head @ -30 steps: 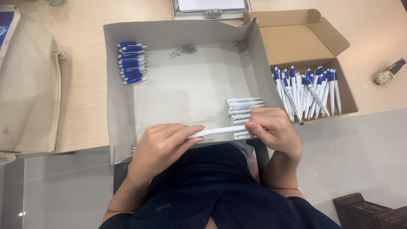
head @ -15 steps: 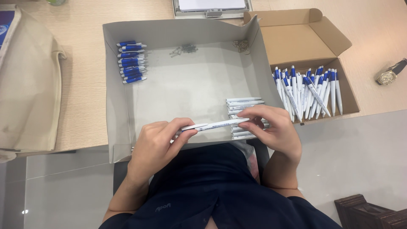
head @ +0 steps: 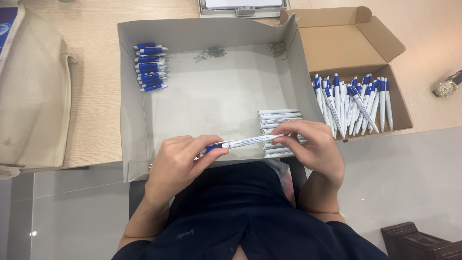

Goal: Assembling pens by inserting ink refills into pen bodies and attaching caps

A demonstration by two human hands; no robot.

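A white pen (head: 248,142) with a blue end lies level between both hands, above the near edge of a grey cardboard tray (head: 130,125). My left hand (head: 179,161) pinches its blue end. My right hand (head: 313,147) grips the white barrel's other end. Just behind my right hand a stack of white pen barrels (head: 279,118) lies in the tray. Blue pen caps (head: 150,65) are piled in the tray's far left corner. Small metal springs (head: 210,53) and another small heap of parts (head: 276,48) lie along its far wall.
A brown cardboard box (head: 337,45) to the right holds several finished blue and white pens (head: 353,103). A beige cloth bag (head: 31,91) lies at the left on the wooden table. A wristwatch (head: 446,86) sits at the far right. A dark wooden object (head: 418,243) stands bottom right.
Both hands have lifted the pen slightly and drawn closer along it. The blue end now shows at my left fingers, where before only the white barrel was seen.
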